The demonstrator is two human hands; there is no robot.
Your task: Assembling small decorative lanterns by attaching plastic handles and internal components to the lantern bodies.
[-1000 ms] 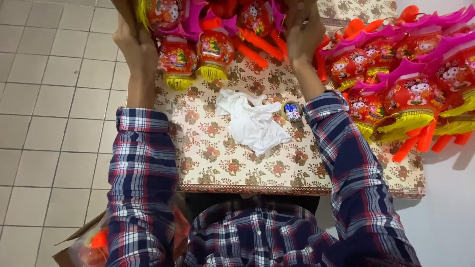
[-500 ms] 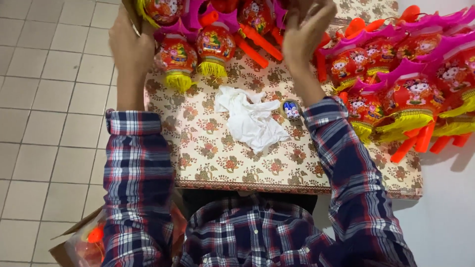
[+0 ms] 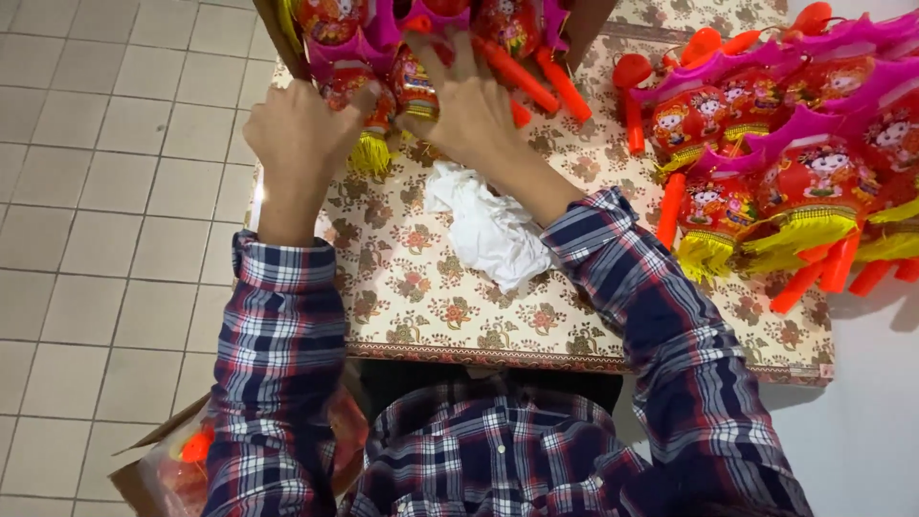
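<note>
My left hand point(image 3: 299, 134) grips a red toy lantern with a yellow tassel point(image 3: 362, 115) at the near edge of a cardboard box point(image 3: 278, 43) full of red and pink lanterns. My right hand point(image 3: 469, 101) lies spread over another lantern point(image 3: 414, 84) in the same box, fingers apart, pressing on it. Both arms wear a plaid shirt. A crumpled white cloth point(image 3: 488, 230) sits on the patterned tablecloth point(image 3: 431, 306) just below my right wrist.
A heap of red lanterns with pink tops, yellow tassels and orange handles point(image 3: 785, 182) covers the table's right side. A white wall lies to the right, grey floor tiles point(image 3: 105, 191) to the left. An open cardboard box with bagged lanterns point(image 3: 182, 455) stands by my left elbow.
Both hands have drawn closer together and down onto the lanterns at the box's near edge; the right hand moved left and spread flat. The view shifted slightly.
</note>
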